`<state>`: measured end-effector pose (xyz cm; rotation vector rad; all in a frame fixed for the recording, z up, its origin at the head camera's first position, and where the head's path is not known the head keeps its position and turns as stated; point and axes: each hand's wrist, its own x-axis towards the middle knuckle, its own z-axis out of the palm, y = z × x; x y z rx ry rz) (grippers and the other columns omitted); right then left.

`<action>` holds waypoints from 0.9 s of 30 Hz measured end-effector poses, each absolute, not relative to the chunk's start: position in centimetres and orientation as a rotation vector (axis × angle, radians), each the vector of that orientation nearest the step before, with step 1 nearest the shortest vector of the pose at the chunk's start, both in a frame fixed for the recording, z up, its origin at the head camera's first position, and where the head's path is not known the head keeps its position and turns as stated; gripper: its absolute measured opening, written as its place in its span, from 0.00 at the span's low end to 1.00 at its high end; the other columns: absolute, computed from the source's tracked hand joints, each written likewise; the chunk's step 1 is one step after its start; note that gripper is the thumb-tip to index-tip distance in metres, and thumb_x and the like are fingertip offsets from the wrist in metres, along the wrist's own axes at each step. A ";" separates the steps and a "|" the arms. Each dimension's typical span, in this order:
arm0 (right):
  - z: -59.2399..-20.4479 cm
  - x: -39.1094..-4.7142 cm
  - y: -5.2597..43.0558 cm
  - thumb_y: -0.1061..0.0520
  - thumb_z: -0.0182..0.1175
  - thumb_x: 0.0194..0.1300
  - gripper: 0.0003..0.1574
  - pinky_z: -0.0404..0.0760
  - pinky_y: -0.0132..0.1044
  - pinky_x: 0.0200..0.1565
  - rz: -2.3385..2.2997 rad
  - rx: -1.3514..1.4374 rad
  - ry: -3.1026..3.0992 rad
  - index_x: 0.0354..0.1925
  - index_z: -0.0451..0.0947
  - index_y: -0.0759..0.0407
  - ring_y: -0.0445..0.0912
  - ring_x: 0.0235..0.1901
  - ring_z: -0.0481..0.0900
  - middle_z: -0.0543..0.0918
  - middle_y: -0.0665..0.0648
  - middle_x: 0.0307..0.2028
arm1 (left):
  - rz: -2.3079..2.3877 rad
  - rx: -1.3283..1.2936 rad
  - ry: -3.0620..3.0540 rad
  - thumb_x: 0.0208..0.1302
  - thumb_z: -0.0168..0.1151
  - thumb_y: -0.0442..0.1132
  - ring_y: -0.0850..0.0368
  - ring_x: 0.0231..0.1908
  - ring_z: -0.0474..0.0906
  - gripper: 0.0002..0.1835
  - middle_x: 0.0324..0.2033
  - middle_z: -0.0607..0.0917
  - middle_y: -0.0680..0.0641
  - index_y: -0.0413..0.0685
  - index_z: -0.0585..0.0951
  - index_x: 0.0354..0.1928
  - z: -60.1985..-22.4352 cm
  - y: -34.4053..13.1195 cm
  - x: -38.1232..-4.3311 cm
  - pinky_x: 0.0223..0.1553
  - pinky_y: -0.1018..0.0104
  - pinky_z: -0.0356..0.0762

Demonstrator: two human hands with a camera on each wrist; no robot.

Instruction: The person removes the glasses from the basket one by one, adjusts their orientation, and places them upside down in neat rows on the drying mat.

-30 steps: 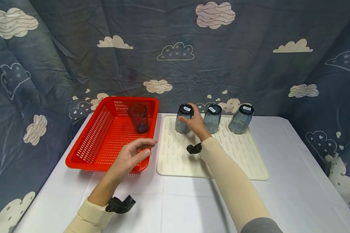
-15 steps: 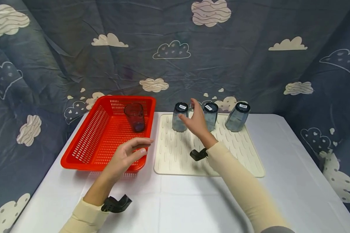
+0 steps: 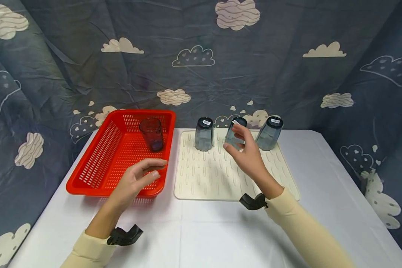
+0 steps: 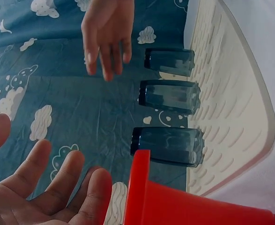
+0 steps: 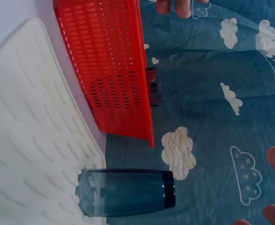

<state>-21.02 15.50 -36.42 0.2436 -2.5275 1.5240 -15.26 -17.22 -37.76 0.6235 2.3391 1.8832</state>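
Three dark-tinted drinking glasses stand upside down along the back of a cream drying mat: a left glass (image 3: 204,137), a middle glass (image 3: 232,138) and a right glass (image 3: 269,136). My right hand (image 3: 249,154) hovers over the mat (image 3: 204,182), fingers relaxed and holding nothing; it overlaps the middle glass in the head view. At the front right of the red basket (image 3: 87,190), my left hand (image 3: 134,182) hangs with loosely bent fingers and nothing in them. Another tinted glass (image 3: 152,136) leans inside the basket, mouth up.
Both the basket and the mat rest on a table with a white cloth (image 3: 201,234). A dark curtain (image 3: 271,85) with cloud prints hangs right behind the table and along its sides. Each wrist wears a black camera mount (image 3: 253,201).
My right hand has let go of the left glass and drawn back toward the right and nearer to me. The left hand stays by the basket. The head view has shifted slightly.
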 end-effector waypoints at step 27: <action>-38.8 -18.4 18.7 0.57 0.57 0.71 0.33 0.67 0.53 0.67 1.627 0.072 -2.547 0.70 0.61 0.61 0.58 0.70 0.64 0.66 0.63 0.70 | 1.843 0.636 2.307 0.73 0.51 0.35 0.53 0.57 0.80 0.18 0.56 0.83 0.48 0.38 0.76 0.60 -36.9 -18.2 -15.3 0.56 0.72 0.78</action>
